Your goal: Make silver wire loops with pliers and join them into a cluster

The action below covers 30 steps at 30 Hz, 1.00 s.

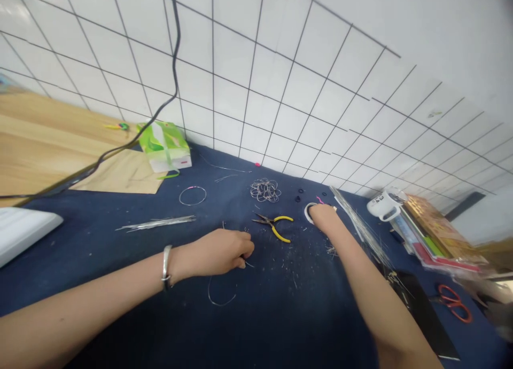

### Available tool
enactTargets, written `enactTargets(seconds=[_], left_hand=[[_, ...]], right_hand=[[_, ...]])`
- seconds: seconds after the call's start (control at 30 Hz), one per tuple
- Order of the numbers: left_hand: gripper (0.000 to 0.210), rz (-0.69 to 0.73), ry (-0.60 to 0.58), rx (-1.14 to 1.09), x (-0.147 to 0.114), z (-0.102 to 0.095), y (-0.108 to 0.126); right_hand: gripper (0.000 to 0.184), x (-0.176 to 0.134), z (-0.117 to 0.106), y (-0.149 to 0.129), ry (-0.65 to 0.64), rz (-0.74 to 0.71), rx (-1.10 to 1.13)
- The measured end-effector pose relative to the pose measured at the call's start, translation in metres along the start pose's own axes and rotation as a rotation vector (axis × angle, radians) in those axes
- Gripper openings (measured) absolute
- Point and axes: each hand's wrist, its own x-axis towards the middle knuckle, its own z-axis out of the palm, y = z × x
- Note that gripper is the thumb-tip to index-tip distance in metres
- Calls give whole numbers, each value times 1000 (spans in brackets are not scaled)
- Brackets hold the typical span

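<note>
Currently pinching a thin wire between the thumb and fingers of the left hand, in a narrow grip, with a short end poking out past the fingertips. Holding the right hand down at a white ring, with fingers mostly hidden; cannot tell whether closed on it or only touching. Seen between the two grips: yellow-handled pliers, near both hands and touching neither, flat on the dark blue cloth. Below the left grip, a loose curved wire; cannot tell whether joined to the pinched one. Beyond the left grip, a wire hoop and, to its right, a tangle of wire loops. Left of that grip, past the forearm, a bundle of straight wires. Right of the right grip, a second bundle, then a white mug; well apart, red-handled scissors.
</note>
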Motion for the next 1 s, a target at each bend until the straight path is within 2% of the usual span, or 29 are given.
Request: enactTargets(seconds=[0.17,0.27,0.4,0.43,0.5,0.57,0.63,0.7,0.8,1.0], left_hand=[[3,34,24,22,-1,4,3],[4,47,45,28,0,4,8],[5,84,48,45,3,8,11],[6,92,44,55,4,10,11],[9,103,36,90,5,14,12],[10,103,36,155,4,18,15],[12,85,59,251,3,19,19],[15,85,76,282,1,17,21],[12,42,90,196,1,11,16],[12,-155,243,-290,11,5,-2]], right_hand=[[20,-6,-11,4,48,59,97],[23,-19,-18,7,131,89,184],[25,-46,-27,-14,232,18,365],[25,-53,-30,-25,257,-36,460],[21,-67,-35,-51,297,-191,1053],[18,-78,-40,-78,217,-270,1519],[15,-87,-42,-100,139,-295,1815],[13,-92,-41,-115,67,-311,2026],[11,-93,-33,-125,25,-304,2232],[11,-88,-16,-131,-35,-280,2353]])
